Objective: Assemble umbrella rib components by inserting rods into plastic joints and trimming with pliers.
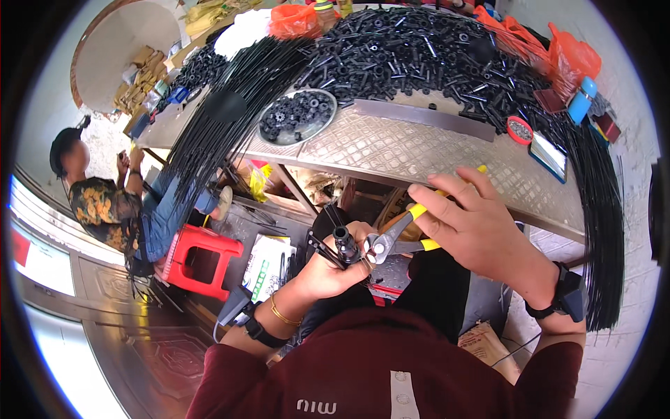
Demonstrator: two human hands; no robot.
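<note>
My left hand (337,274) is closed around a black tubular plastic part (343,241), whose hollow end faces up. Thin black rods (321,246) stick out beside it, between my fingers. Yellow-handled pliers (399,229) rest in my right hand (481,227), handles spread, fingers reaching over the upper handle. The metal head of the pliers comes up against my left fingers, close to the black part. Whether the jaws grip anything I cannot tell.
A bench (335,150) stands ahead, heaped with black plastic parts (412,52). On it are a round metal tray (263,134) of small black pieces, bundled black rods (234,101) and a blue bottle (582,101). At left another person (105,209) sits near a red stool (202,257).
</note>
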